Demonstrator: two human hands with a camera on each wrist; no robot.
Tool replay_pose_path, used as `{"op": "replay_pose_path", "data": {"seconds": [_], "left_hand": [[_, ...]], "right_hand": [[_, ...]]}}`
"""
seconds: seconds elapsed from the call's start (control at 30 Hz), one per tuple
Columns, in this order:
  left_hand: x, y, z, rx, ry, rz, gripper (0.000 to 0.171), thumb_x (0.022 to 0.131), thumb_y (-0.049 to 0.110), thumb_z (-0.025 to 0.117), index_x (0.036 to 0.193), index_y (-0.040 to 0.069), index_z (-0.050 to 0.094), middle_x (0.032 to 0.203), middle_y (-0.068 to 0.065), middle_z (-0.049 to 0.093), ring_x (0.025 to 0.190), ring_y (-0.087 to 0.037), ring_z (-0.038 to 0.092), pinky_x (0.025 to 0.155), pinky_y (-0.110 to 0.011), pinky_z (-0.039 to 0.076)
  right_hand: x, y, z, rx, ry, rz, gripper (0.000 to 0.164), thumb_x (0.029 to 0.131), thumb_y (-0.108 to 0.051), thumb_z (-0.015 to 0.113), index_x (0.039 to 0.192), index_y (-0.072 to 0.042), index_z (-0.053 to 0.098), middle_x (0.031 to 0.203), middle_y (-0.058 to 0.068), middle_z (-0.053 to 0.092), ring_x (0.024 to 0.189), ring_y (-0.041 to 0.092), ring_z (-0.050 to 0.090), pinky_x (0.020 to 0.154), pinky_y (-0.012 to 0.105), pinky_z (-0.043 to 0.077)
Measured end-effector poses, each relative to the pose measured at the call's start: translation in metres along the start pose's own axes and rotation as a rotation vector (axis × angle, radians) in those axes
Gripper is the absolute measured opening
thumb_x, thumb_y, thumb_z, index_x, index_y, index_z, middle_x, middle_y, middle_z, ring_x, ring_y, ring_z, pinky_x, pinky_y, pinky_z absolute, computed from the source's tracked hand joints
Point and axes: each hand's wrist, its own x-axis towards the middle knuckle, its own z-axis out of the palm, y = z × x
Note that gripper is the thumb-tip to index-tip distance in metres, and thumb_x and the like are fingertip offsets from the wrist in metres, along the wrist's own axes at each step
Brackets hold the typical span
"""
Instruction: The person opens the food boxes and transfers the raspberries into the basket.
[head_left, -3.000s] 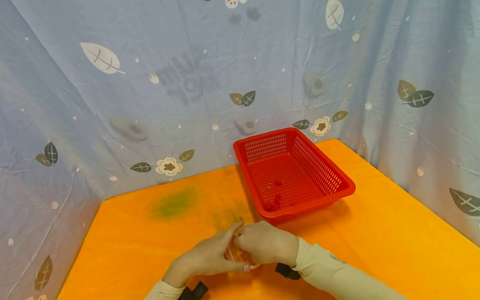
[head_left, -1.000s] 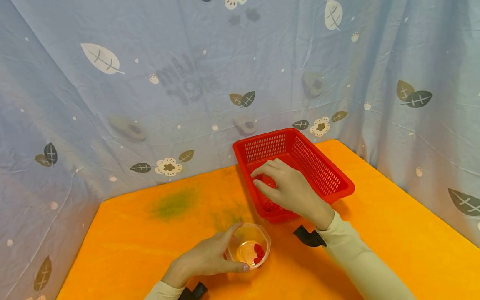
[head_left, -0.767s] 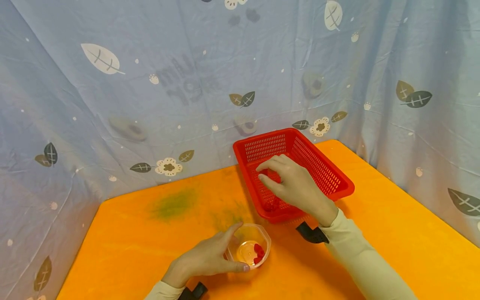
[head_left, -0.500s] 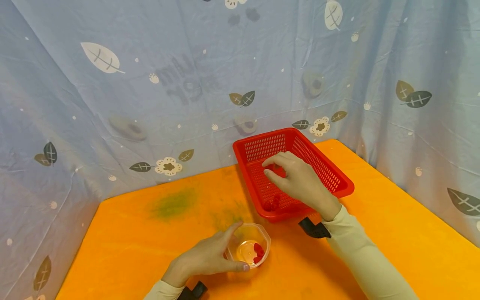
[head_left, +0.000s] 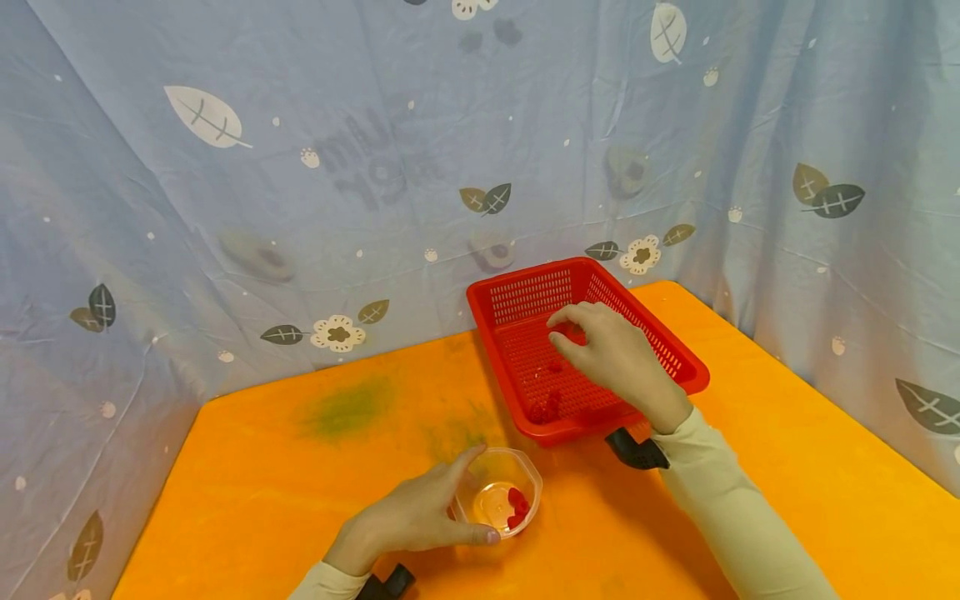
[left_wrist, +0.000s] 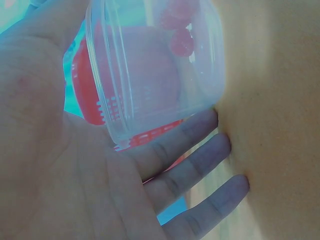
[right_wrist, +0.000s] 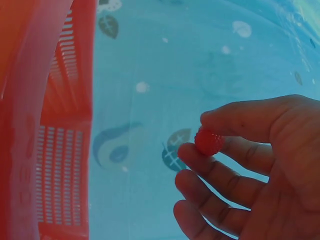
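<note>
My left hand (head_left: 416, 510) holds a clear plastic container (head_left: 531, 468) on the table, thumb at its near rim and a finger at the far rim. In the left wrist view, three fingers of that hand stretch along the container's side with their tips at the tabletop. Several raspberries (head_left: 517, 507) lie in the container. My right hand (head_left: 618, 354) is over the red basket (head_left: 498, 367), pinching a raspberry (right_wrist: 209, 142) between thumb and fingers. More raspberries (head_left: 552, 404) lie on the basket floor near its front left corner, and one lies farther back.
The basket has slotted walls and stands at the back of an orange-covered table (head_left: 262, 475). A patterned blue curtain (head_left: 375, 233) closes off the back and sides. Greenish stains mark the cloth left of the basket.
My right hand has gone from the container to over the basket, then drifted rightward across it, uncovering raspberries on its floor. My left hand and the container have kept their place.
</note>
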Motion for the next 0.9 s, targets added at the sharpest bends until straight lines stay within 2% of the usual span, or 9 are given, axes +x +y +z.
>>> {"op": "replay_pose_path", "data": {"seconds": [0.2,0.47,0.9], "left_hand": [[-0.0007,0.0021,-0.0006,0.011,0.008,0.011,0.108,0.08,0.073,0.07,0.163,0.026,0.019,0.131,0.003,0.062,0.121,-0.022,0.06,0.095,-0.046,0.052],[-0.0017,0.0023,-0.0007,0.012,0.006,0.001,0.107,0.08,0.072,0.071,0.163,0.028,0.018,0.132,0.003,0.062,0.122,-0.023,0.06,0.096,-0.047,0.052],[-0.0003,0.0013,0.0007,0.017,0.005,-0.011,0.108,0.079,0.075,0.069,0.162,0.029,0.019,0.134,0.0,0.061,0.123,-0.024,0.059,0.097,-0.047,0.052]], "right_hand": [[0.0018,0.0042,-0.0003,-0.023,-0.042,0.036,0.018,0.096,-0.024,0.068,0.111,-0.017,0.074,0.104,0.002,0.072,0.092,0.024,0.062,0.078,0.041,0.052],[0.0017,0.0074,0.0013,-0.034,-0.095,0.061,0.021,0.096,-0.024,0.068,0.114,-0.013,0.074,0.115,0.007,0.072,0.108,0.028,0.062,0.091,0.049,0.053],[0.0007,0.0055,0.0014,-0.04,-0.082,0.029,0.02,0.096,-0.023,0.067,0.113,-0.012,0.073,0.118,0.008,0.072,0.109,0.029,0.062,0.093,0.048,0.052]]}}
